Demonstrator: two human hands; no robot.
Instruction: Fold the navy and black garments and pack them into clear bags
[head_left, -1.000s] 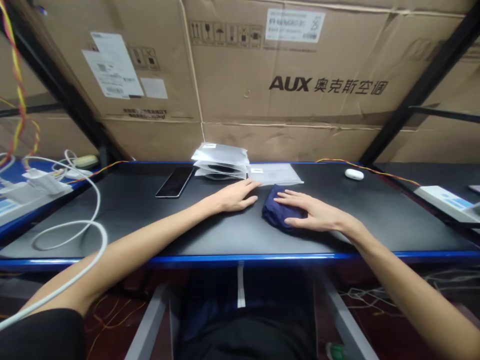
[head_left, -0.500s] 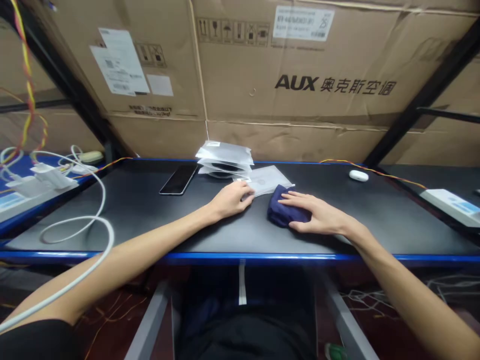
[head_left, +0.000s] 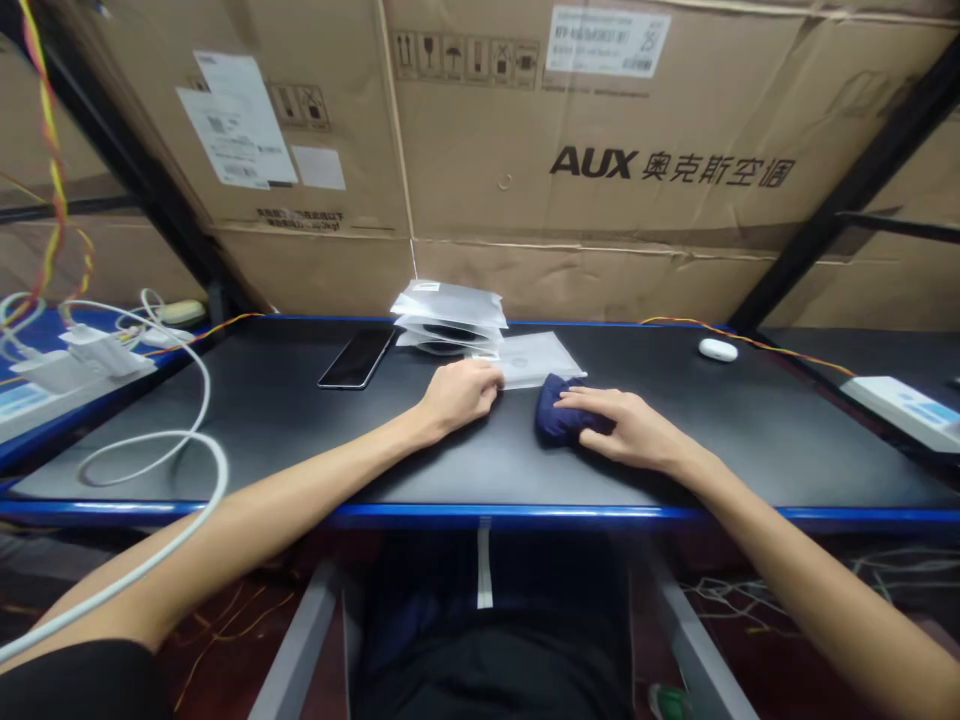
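Observation:
My left hand (head_left: 461, 393) rests on the dark tabletop with its fingers curled in. Its fingertips meet the near left corner of a flat white translucent packet (head_left: 541, 358), and what lies under them is hidden. A bunched navy cloth (head_left: 551, 418) sits just in front of the packet's right end. My right hand (head_left: 626, 428) is closed over the right side of this cloth, fingers across its top and thumb at the near side. Behind my left hand stands a loose stack of similar white sleeves (head_left: 450, 308), with something dark between them.
A black phone (head_left: 358, 360) lies left of the stack. Further right are a small white case (head_left: 718, 350) and a white power strip (head_left: 907, 408). A white cable (head_left: 214, 455) loops over the left side and my left arm. Large cardboard boxes (head_left: 600, 215) stand behind the table.
My left hand's fingers have drawn in a little at the packet's corner. The navy cloth looks more bunched under my right hand, which has shifted slightly.

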